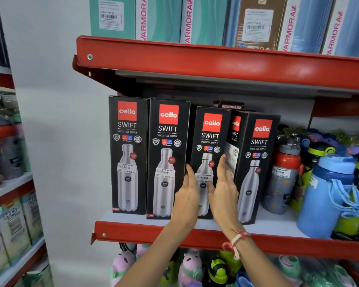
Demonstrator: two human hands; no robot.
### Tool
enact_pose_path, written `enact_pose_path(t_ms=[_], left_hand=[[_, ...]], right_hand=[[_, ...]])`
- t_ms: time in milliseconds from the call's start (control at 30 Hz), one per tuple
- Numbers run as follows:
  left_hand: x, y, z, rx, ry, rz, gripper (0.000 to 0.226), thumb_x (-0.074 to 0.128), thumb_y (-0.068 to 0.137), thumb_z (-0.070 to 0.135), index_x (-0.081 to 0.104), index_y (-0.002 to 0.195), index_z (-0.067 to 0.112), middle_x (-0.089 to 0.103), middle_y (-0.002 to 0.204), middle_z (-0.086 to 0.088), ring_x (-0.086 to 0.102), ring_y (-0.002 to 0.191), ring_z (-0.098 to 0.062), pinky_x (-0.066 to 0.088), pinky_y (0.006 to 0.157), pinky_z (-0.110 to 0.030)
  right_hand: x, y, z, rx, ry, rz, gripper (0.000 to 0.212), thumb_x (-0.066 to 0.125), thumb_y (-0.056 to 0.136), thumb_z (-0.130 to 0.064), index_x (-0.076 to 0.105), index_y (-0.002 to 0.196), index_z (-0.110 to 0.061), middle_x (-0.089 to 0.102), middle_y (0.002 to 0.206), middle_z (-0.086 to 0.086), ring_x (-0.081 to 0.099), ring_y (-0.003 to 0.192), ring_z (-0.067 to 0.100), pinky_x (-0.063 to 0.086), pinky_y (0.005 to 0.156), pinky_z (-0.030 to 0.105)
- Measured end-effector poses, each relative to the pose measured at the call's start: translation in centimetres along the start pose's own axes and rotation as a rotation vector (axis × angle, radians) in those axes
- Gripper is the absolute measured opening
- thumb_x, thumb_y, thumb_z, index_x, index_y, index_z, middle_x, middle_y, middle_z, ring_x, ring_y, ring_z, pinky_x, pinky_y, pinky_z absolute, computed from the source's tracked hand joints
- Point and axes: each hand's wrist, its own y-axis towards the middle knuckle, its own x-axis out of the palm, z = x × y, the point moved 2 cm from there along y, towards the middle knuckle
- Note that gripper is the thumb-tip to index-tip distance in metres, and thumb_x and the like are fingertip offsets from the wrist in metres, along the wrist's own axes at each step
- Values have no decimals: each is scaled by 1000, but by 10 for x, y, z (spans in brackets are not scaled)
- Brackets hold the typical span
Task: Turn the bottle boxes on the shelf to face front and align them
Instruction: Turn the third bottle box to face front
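Several black Cello Swift bottle boxes stand on the white shelf (278,224) with its red front edge. The two tall left boxes (129,154) (167,158) face front, side by side. The shorter third box (210,137) sits a little further back, facing front. My left hand (186,195) lies flat against its left side and my right hand (226,189) against its right side, fingers straight. The fourth box (255,166) stands angled, showing its left side panel as well as its front. A Modware box (231,106) peeks out behind.
Loose bottles crowd the shelf to the right: a red and grey one (282,175) and a blue one (327,193). The red shelf above (216,63) carries tall Varmora boxes. Toy-like bottles (189,266) fill the shelf below. Another rack (10,183) stands at left.
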Motion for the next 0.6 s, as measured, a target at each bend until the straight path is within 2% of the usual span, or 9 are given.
enact_pose_path(t_ms=[133, 200, 267, 333, 400, 500, 600], left_hand=[[-11, -1, 0, 20, 54, -104, 83, 39, 87, -13, -14, 148, 7, 27, 153, -25, 60, 101, -38, 50, 79, -40], [-17, -1, -1, 26, 61, -149, 84, 40, 87, -16, -13, 148, 4, 26, 154, -25, 60, 103, -38, 51, 82, -42], [-23, 0, -2, 24, 53, -189, 81, 39, 88, -15, -12, 149, 3, 23, 154, -25, 57, 108, -39, 50, 86, -45], [-27, 1, -2, 23, 19, -229, 80, 40, 89, -14, -10, 149, 2, 30, 150, -27, 55, 112, -40, 48, 87, -46], [-28, 2, -2, 27, -27, -262, 82, 45, 88, -13, -9, 148, 1, 35, 146, -28, 52, 117, -40, 47, 93, -46], [-30, 5, -3, 44, -80, -292, 82, 48, 88, -11, -7, 148, -1, 34, 147, -27, 47, 124, -39, 45, 99, -46], [-32, 9, -3, 57, -101, -298, 81, 47, 88, -10, -5, 149, 0, 33, 149, -24, 45, 127, -38, 43, 101, -46]], right_hand=[[-2, -1, -6, 24, -13, 21, 80, 52, 89, 1, 4, 150, -20, 26, 154, 5, 45, 126, 19, 29, 87, 11], [-2, -2, -10, 43, -23, 29, 76, 51, 89, 2, 9, 150, -17, 28, 153, 7, 42, 129, 21, 22, 85, 7], [-1, -3, -14, 78, -1, 42, 73, 50, 89, 3, 13, 149, -14, 30, 152, 9, 42, 127, 21, 19, 83, 4], [-1, -4, -18, 111, 24, 56, 71, 50, 89, 5, 15, 148, -13, 33, 150, 9, 43, 123, 19, 17, 82, 0], [-2, -4, -21, 129, 28, 62, 68, 48, 89, 6, 18, 148, -12, 35, 149, 9, 42, 125, 20, 20, 82, 2], [-5, -3, -25, 164, 18, 61, 65, 45, 89, 6, 21, 147, -12, 36, 148, 9, 45, 125, 23, 30, 82, 9], [-8, -3, -27, 177, 25, 83, 62, 44, 89, 7, 24, 146, -8, 35, 149, 10, 42, 124, 17, 21, 81, -5]])
